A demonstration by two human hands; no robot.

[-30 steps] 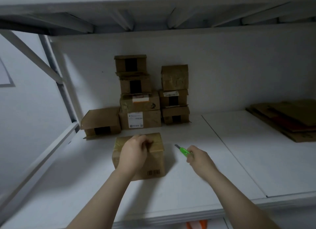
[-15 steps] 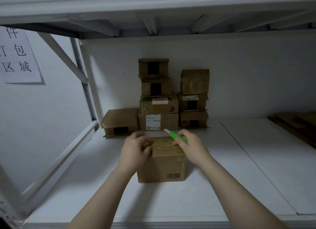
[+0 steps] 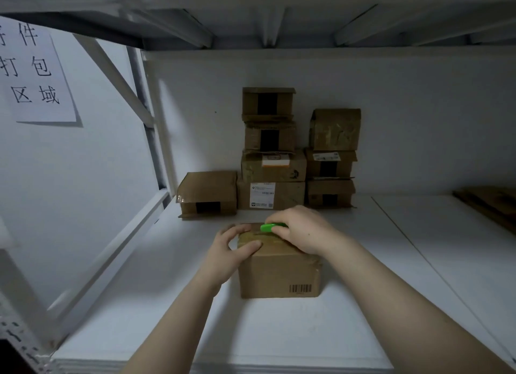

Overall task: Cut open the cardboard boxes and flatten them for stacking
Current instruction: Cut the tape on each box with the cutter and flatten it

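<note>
Your left hand (image 3: 226,251) grips the top left corner of a taped cardboard box (image 3: 279,273) on the white shelf (image 3: 251,331), thumb pressed on its lid, while your right hand (image 3: 304,231) clasps a green cutter (image 3: 269,227) at the lid's far edge. Beyond both hands, more boxes (image 3: 273,167) stand stacked against the back wall; flattened cardboard (image 3: 491,203) lies well to the right of your right hand.

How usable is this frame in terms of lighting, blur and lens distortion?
Head view: dim, flat light, the upper shelf's underside darkest; no glare. Head view: wide-angle stretch splays the frame post outward. Head view: green cutter, left hand, right hand slightly soft; box barcode visible.
</note>
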